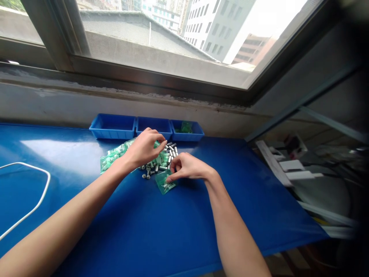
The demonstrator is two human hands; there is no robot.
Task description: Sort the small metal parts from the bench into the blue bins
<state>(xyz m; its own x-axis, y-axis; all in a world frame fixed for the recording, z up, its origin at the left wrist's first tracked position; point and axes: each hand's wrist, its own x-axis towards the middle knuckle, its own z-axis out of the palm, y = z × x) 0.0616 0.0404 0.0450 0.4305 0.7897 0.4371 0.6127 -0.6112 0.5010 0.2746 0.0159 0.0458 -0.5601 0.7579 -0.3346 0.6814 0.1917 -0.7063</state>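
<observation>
My right hand (188, 166) has thumb and fingertips closed on the upper part of a small green plastic bag (166, 187). Thin silvery pieces, too small to name, show inside the bag. Farther left, my left hand (147, 148) hovers over a heap of short metal cylinders (173, 150). Its thumb and index finger are drawn together, and whatever may be between them cannot be made out. Several round-headed metal pieces (148, 174) lie just below that hand. More green plastic bags (115, 154) are spread left of the heap, partly hidden behind my left wrist.
Three joined blue bins (113, 134) stand along the wall at the back of the blue table (161, 234); green bags lie in the right one. A white cable (46, 184) curves over the table's left side. A window (161, 46) rises behind, and blurred white items sit at right.
</observation>
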